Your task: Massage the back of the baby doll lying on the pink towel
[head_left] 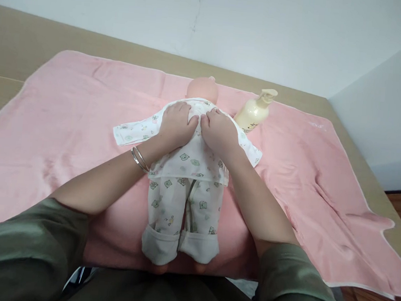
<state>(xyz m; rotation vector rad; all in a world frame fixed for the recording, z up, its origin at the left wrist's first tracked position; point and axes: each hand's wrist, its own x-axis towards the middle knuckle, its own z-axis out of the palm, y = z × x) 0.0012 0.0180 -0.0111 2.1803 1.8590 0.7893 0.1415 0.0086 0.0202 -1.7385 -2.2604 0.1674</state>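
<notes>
A baby doll (pixel 202 90) lies stretched out with its head away from me; which way it faces is hard to tell. It wears a white printed top (pixel 189 161) and matching trousers (pixel 171 204) with turned-up cuffs. On the upper part of the top rests my left hand (pixel 178 125), its thumb apart from the fingers. Beside it, across the doll's midline, my right hand (pixel 219 131) presses on the same cloth, fingers slightly bent. The two thumbs almost meet. Both palms are hidden.
A pink blanket (pixel 324 180) spreads under the doll over a tan tabletop (pixel 6 44). Right of the doll's head stands a cream pump bottle (pixel 255 112). A white wall (pixel 267 34) rises behind the table.
</notes>
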